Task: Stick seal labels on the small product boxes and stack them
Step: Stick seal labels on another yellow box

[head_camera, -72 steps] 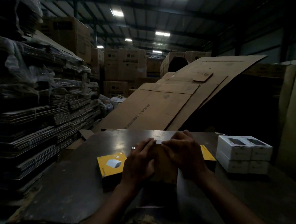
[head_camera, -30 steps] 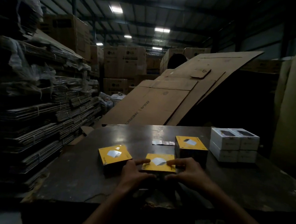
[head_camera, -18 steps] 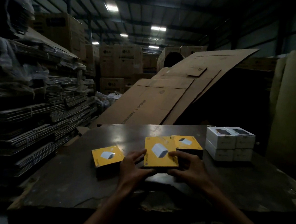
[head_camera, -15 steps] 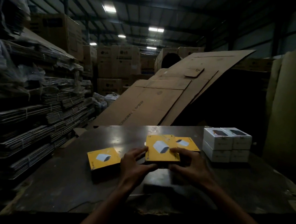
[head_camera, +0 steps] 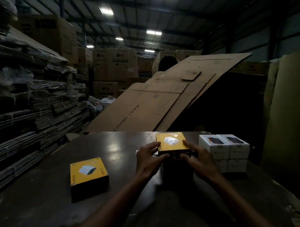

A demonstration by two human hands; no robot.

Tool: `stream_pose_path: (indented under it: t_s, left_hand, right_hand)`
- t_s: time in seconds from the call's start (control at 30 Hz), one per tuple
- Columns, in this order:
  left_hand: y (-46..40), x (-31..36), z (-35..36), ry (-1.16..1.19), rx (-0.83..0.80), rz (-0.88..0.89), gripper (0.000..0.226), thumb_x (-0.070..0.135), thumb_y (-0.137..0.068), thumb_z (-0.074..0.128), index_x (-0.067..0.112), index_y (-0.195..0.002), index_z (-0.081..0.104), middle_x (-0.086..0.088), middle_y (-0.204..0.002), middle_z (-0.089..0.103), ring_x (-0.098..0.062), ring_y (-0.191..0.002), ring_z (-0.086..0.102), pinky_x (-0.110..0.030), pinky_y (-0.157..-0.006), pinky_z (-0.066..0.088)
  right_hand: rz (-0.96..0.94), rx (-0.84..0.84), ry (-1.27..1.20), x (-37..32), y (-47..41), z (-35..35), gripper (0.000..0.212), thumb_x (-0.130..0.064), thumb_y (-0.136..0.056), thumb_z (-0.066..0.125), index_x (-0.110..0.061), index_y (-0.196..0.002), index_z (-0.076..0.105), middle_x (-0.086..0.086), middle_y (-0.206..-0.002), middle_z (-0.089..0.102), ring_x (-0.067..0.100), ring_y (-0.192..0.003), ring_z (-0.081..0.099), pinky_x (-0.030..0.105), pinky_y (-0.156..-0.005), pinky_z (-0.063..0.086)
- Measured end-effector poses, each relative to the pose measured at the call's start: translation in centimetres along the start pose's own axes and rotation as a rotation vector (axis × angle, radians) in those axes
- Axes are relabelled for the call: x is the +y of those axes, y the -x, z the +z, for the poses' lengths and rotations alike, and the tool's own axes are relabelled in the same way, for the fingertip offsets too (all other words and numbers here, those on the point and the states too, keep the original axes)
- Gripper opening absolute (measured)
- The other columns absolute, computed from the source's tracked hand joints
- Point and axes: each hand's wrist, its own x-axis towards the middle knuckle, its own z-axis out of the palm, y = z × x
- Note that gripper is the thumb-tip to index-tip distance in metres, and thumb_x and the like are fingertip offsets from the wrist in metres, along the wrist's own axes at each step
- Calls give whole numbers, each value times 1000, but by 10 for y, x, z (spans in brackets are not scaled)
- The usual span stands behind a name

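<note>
A yellow-topped product box point(head_camera: 171, 142) sits on top of another dark-sided box point(head_camera: 178, 167) near the table's far middle. My left hand point(head_camera: 148, 157) grips its left edge and my right hand point(head_camera: 199, 160) grips its right edge, fingers curled over the top. A second yellow-topped box point(head_camera: 89, 172) lies alone on the dark table point(head_camera: 40, 184), left of my hands. Right of my hands stands a two-high stack of white boxes point(head_camera: 224, 149). No label sheet shows.
Large flattened cardboard sheets point(head_camera: 156, 102) lean behind the table. Bundled flat cartons point(head_camera: 22, 106) are piled high on the left. A tall cardboard wall point(head_camera: 298, 113) stands at the right. The table's near edge is chipped and worn.
Both hands lifted the yellow box from in front of me and carried it away and right onto the other yellow box. The camera view shifted left.
</note>
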Motion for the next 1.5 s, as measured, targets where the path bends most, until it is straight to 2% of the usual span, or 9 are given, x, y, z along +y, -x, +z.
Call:
stream_pose_path:
  t_s: [0.13, 0.27, 0.37, 0.43, 0.6, 0.83, 1.13, 1.4, 1.5]
  left_hand:
    - [-6, -13, 14, -19, -11, -1, 64, 10, -68, 89, 7, -128, 67, -14, -122, 70, -21, -112, 68, -30, -91, 59]
    - [-11, -22, 21, -41, -42, 13, 60, 3, -73, 85, 6, -130, 65, -13, -125, 68, -22, -116, 65, -13, -85, 53]
    - [-10, -26, 22, -42, -40, 28, 62, 0, -73, 83, 9, -132, 64, -7, -126, 67, -18, -116, 64, -5, -76, 50]
    - [-6, -27, 21, -13, -52, 50, 62, -4, -73, 80, 12, -131, 65, 2, -119, 69, -12, -110, 66, -5, -75, 50]
    - [-4, -27, 20, -9, -71, 113, 57, -3, -76, 78, 21, -126, 68, 6, -115, 72, -10, -107, 69, -21, -88, 57]
    - [-6, -26, 17, -77, -62, 125, 47, 8, -76, 83, 30, -115, 71, 18, -99, 71, 3, -94, 70, -15, -83, 55]
    - [-3, -29, 16, -104, 15, 118, 40, 10, -72, 87, 18, -110, 77, 11, -97, 74, 10, -85, 67, -10, -78, 53]
    - [0, -30, 15, -138, 29, 110, 40, 12, -70, 89, 17, -108, 78, 4, -99, 78, 1, -90, 71, -25, -85, 59]
    - [3, -28, 9, -138, 11, 66, 51, 12, -68, 90, 11, -117, 74, -1, -106, 75, 1, -89, 69, -20, -81, 59]
  right_hand:
    - [32, 1, -10, 21, 0, 3, 56, -19, -90, 71, -27, -142, 51, 6, -148, 50, 19, -134, 49, 38, -107, 48]
    - [45, -3, -75, 32, 3, 7, 54, -15, -91, 68, -24, -141, 51, 7, -146, 50, 12, -124, 52, 19, -86, 53]
    - [64, 3, -165, 37, 2, 7, 55, -12, -89, 71, -28, -138, 53, 4, -144, 51, 12, -127, 52, 14, -87, 51]
    - [74, 18, -193, 40, 1, 9, 56, -12, -87, 73, -30, -137, 53, 2, -143, 52, 12, -127, 52, 15, -91, 50]
    - [91, 17, -180, 43, 1, 11, 57, -16, -89, 71, -27, -142, 51, 5, -146, 49, 17, -128, 52, 37, -100, 54]
    - [101, 63, -195, 44, 0, 14, 57, -16, -87, 73, -26, -140, 53, 4, -146, 50, 17, -129, 52, 43, -100, 54]
    - [96, 28, -160, 49, 1, 13, 61, -16, -88, 73, -32, -142, 50, 2, -145, 47, 17, -126, 51, 35, -93, 57]
    - [84, 54, -107, 40, 7, 13, 65, -17, -88, 73, -32, -145, 47, 4, -148, 46, 17, -128, 51, 26, -89, 55]
    - [75, 97, -47, 29, 9, 15, 75, -15, -85, 76, -27, -149, 40, 6, -151, 45, 19, -131, 49, 31, -98, 51]
